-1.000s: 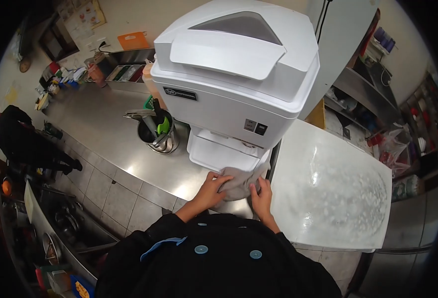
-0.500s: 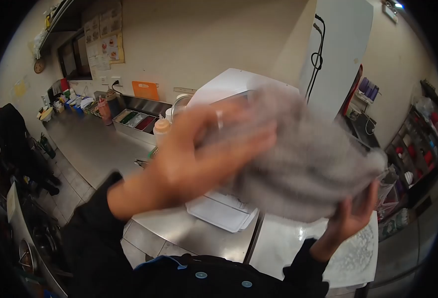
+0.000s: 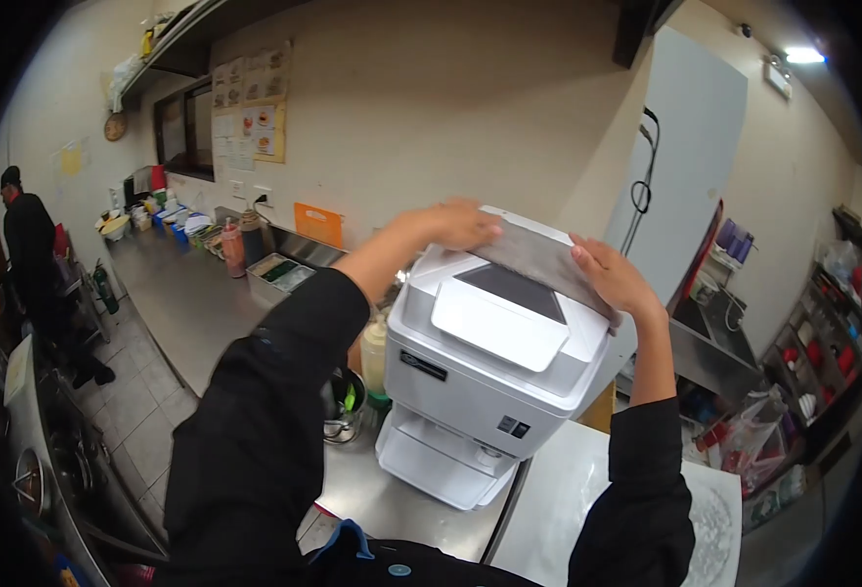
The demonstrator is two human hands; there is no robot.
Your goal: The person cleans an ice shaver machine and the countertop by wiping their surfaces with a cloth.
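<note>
A folded grey cloth (image 3: 538, 256) stretches across the back part of the top of a white countertop machine (image 3: 480, 391). At its left end is my left hand (image 3: 460, 225), with the fingers bent over the cloth. My right hand (image 3: 612, 274) grips the other end, thumb on top and the remaining fingers mostly hidden behind. In front of the cloth, the machine's top has a dark window (image 3: 514, 292) and a raised white flap (image 3: 499, 326). Lower down, a tray-like base juts out from the machine's front.
Left of the machine stand a squeeze bottle (image 3: 374, 357) and a metal pot (image 3: 345, 416). The steel counter (image 3: 196, 318) holds sauce bottles and a topping tray (image 3: 282, 277). A white-topped surface (image 3: 573, 489) adjoins on the right. A person in black (image 3: 35, 254) stands far left.
The cloth, blurred and held up in front of the machine before, now lies on its top. Both hands have moved away from me with it, uncovering the machine's front.
</note>
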